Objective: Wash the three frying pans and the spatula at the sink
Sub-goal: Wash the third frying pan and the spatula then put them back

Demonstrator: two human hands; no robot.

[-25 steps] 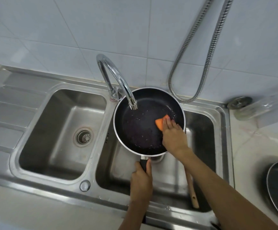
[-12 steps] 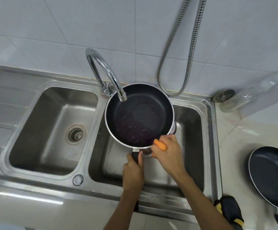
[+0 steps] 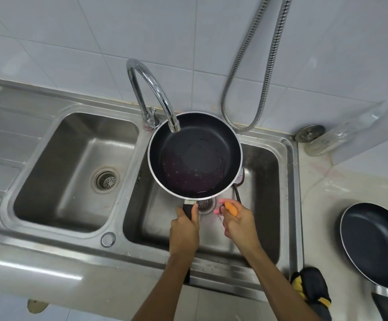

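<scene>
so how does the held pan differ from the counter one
The held pan is gripped by the left hand over the right basin; the counter pan rests untouched on the counter. The held pan holds purplish speckled water; the counter pan looks plain. Both are dark, silver-rimmed.

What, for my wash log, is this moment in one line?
pan: over right basin, under tap, water inside | left hand: grips its handle | right hand: holds sponge beside pan | second pan: on counter
</scene>
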